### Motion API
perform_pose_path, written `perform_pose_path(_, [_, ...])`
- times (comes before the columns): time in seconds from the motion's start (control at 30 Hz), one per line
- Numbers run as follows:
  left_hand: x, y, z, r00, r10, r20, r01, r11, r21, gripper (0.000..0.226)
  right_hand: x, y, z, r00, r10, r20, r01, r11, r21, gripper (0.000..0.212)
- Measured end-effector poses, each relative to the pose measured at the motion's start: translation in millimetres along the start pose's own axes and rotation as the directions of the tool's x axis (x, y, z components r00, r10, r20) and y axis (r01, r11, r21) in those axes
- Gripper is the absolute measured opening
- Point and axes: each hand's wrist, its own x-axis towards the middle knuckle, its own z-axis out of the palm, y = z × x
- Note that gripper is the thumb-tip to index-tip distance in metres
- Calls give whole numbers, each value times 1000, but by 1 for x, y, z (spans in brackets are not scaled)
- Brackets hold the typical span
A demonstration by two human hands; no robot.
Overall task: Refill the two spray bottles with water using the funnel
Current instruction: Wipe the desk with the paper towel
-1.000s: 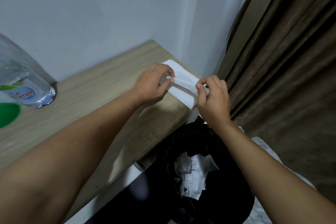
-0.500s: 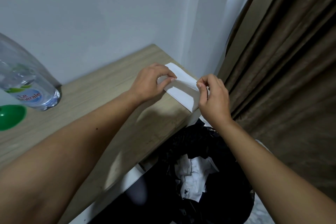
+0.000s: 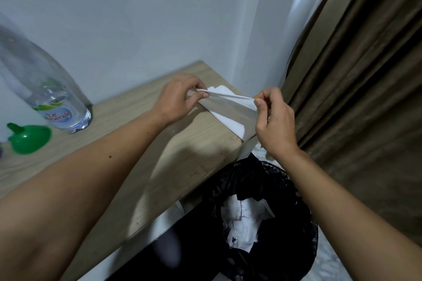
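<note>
While both hands work at the far corner of the desk, we note the left hand and right hand each pinching one end of a white tissue sheet, its top edge lifted off the stack. Funnel lies on its side near the water bottle, well apart from us; no spray bottles in view. Risks, as we judge: thin tissue tears under opposed pull; loose sheets slide off the edge into the bin below.
</note>
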Motion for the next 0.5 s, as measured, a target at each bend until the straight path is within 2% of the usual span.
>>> perform_pose_path(0.13, [-20, -3, -22, 995, -89, -49, 87, 995, -51, 22, -4, -12, -1, 1000, 3, 19, -3, 1000, 31, 7])
perform_pose_path(0.27, [-48, -13, -50, 974, -197, -110, 179, 971, -155, 16, -13, -30, 13, 998, -12, 63, 9, 999, 49, 6])
perform_pose_path(0.33, [-61, -17, -61, 953, -276, -125, 243, 942, -233, 14, -16, -37, 19, 997, 1, 77, -7, 997, 74, 5])
perform_pose_path(0.5, [-130, -33, -104, 872, -433, -227, 366, 886, -284, 15, -38, -86, 55, 984, 1, 180, -39, 978, 207, 9])
